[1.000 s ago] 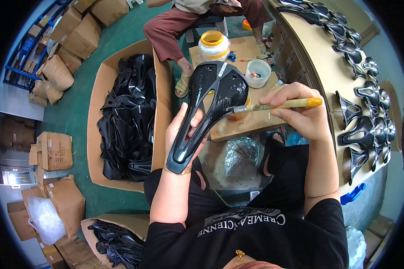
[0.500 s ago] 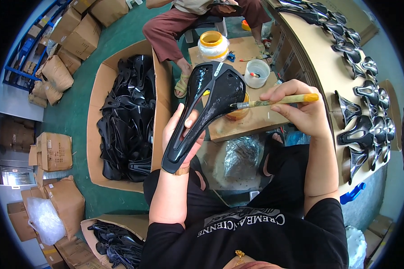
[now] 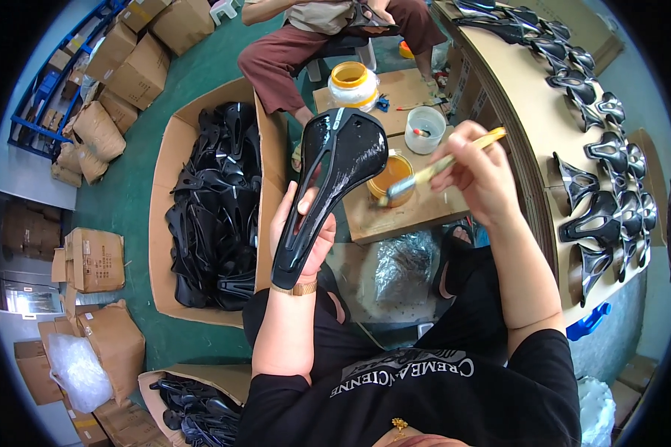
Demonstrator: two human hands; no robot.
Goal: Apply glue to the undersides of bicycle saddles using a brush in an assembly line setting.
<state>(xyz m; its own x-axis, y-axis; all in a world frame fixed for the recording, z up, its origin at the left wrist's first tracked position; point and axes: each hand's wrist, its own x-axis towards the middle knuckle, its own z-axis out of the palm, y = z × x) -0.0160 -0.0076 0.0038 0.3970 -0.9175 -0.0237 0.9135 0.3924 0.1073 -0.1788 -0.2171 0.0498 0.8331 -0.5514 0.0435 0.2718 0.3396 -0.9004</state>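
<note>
A black bicycle saddle shell point(image 3: 350, 149) with a long centre slot rests upright in my left hand point(image 3: 304, 235), whose fingers wrap round its narrow end from beneath. Wet, shiny streaks run along its right side. My right hand point(image 3: 476, 173) pinches a paintbrush point(image 3: 441, 164) with a yellow-tipped handle. The bristles are apart from the shell, blurred by motion, and appear over or beside a small pot of amber liquid point(image 3: 395, 173). That pot stands on a cardboard-covered surface point(image 3: 414, 212) just right of the shell.
A tall carton point(image 3: 270, 141) full of black saddle shells stands to my left. Beyond the pot are a clear tub point(image 3: 426, 128) and a white jar point(image 3: 353, 87) with a yellow rim. Saddle parts line the right-hand table point(image 3: 533, 104). Another person point(image 3: 283, 59) sits opposite.
The brush has left the shell's right edge and swung down toward the pot, my right hand shifting left. The shell has moved slightly left in my left hand.
</note>
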